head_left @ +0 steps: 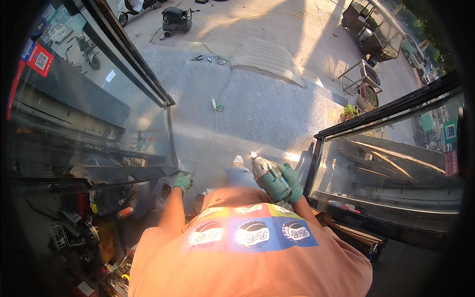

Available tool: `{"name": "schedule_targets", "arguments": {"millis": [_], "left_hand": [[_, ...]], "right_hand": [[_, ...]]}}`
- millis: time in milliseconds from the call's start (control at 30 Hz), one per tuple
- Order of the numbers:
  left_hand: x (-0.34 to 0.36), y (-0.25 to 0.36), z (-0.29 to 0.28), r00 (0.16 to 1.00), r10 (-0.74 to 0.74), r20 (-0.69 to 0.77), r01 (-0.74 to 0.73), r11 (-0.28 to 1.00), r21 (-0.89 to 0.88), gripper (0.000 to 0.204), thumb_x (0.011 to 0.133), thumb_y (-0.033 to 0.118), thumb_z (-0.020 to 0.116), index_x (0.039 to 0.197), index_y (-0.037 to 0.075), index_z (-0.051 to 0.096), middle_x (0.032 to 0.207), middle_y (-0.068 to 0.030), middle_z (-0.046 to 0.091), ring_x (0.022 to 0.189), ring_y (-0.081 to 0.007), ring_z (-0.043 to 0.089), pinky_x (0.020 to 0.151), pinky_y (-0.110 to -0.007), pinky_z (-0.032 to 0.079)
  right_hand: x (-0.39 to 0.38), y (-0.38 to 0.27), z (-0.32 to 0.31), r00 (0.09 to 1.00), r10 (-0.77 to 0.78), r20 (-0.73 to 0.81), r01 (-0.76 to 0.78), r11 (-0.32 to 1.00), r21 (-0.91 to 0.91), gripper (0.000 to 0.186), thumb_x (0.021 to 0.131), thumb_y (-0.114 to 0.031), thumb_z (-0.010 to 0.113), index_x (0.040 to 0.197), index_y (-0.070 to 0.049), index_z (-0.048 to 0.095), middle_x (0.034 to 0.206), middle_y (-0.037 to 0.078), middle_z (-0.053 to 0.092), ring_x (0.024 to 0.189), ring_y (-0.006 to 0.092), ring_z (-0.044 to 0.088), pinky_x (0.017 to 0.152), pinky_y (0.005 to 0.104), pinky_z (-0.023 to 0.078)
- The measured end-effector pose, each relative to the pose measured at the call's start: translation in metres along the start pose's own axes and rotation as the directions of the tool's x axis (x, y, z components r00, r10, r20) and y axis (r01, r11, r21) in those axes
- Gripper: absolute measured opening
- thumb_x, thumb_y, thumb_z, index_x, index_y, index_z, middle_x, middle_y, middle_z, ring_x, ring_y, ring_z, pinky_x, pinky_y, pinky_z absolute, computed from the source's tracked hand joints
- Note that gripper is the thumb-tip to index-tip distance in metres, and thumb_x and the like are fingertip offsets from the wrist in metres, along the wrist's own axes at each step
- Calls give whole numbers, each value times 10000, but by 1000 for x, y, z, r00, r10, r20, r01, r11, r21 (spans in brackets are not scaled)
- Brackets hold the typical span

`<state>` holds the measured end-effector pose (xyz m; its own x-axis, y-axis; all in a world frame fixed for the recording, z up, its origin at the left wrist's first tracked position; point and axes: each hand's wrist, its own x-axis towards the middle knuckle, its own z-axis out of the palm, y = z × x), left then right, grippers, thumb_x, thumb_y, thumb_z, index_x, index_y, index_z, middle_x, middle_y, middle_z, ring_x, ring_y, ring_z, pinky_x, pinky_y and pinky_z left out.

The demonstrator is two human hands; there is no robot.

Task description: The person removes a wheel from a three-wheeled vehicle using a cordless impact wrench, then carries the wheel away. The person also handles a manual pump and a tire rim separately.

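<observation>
My right hand (291, 184), green-gloved, is clasping the drill (269, 179); it sits just left of those fingers, long axis running forward and leftward, nose away from me. My left hand (183, 182) is farther off, curled, grip impossible to tell. Metallic nose, chunky green body, speckled grey paving (277, 114) beyond!

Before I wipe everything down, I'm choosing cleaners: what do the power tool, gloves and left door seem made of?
Power tool: probably moulded plastic body, matt green; greyish sheen suggests a metal nose. Gloves: likely coated fabric, dull green and close-fitting. Left door: smooth glass, see-through with reflections; dark, faintly shiny frame perhaps painted metal.
</observation>
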<state>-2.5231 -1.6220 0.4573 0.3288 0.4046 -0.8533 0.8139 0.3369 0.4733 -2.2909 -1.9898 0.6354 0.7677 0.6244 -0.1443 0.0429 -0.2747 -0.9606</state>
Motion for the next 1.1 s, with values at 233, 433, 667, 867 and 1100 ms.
{"name": "schedule_targets", "arguments": {"millis": [233,433,667,867,1100], "left_hand": [[21,-20,-38,931,-247,-269,60,830,-555,207,914,237,523,1066,100,554,733,-103,602,544,-216,577,460,-337,461],[75,46,-1,858,-497,-128,327,722,-610,189,871,205,513,773,64,593,678,-110,614,540,-255,621,460,-389,497],[261,270,45,923,-354,-150,251,851,-462,164,874,182,509,875,46,602,687,-126,619,520,-252,598,432,-369,475],[359,565,80,979,169,-112,-191,955,-225,201,950,212,492,1050,53,562,816,-87,639,637,-175,602,533,-303,487],[403,773,128,917,370,-152,-400,853,-335,268,950,214,519,1104,1,572,834,-77,642,633,-155,595,547,-294,486]], "right_hand": [[209,-117,-61,850,219,479,-525,280,804,403,936,-222,514,1225,60,524,1106,167,630,908,234,650,783,349,556],[340,-137,-81,938,-322,126,342,817,-464,313,832,-130,666,1135,-86,603,1018,51,646,906,175,613,806,305,484],[472,-79,-148,991,-101,-84,90,988,-128,430,854,-160,653,1248,-85,498,1010,52,632,902,178,601,764,319,492],[570,-85,-207,955,81,-286,-24,981,195,335,789,-117,669,1108,-66,582,932,67,662,759,126,606,699,285,495],[746,-55,-286,977,25,-211,33,963,266,476,795,-126,650,1254,-67,540,932,69,659,730,121,602,689,270,487]]}}
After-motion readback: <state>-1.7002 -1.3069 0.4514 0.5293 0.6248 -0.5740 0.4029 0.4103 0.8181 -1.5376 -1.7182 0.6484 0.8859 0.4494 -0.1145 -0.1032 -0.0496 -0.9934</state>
